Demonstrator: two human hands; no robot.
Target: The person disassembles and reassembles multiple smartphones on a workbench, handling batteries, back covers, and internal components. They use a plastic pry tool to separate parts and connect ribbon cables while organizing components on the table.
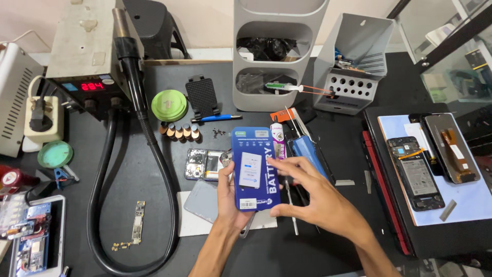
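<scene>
Centre frame: I see the left hand (230, 197) clasping the blue battery box (254, 168) from behind, face upward for viewing. Right hand (312, 192), unclenched, fingertips (271, 160) steadying its edge.

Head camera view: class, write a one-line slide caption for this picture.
Left hand holds a blue battery box above a dark workbench while the right hand touches its edge.

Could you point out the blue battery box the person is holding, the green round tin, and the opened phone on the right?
blue battery box (254, 154): head view, upper front face.
green round tin (169, 105): head view, middle of the lid.
opened phone (416, 174): head view, on its exposed battery.
</scene>
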